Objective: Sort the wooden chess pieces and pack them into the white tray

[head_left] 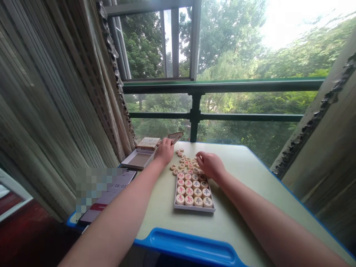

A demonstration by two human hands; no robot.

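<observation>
My left hand is closed round the near end of a small shallow brown box, which is tilted above the far part of the table. Below and right of it lie several loose round xiangqi pieces with red or dark characters. Over the right side of these pieces is my right hand, its fingers curled together; anything between the fingertips is hidden. Nearer to me, a shallow white-edged box holds xiangqi pieces in neat rows, red on the left and dark on the right.
At the left edge lie an open shallow box, a flat box with writing and a tablet-like screen. The pale table has a blue rim and a blue front trough. Curtains and a green railing stand beyond.
</observation>
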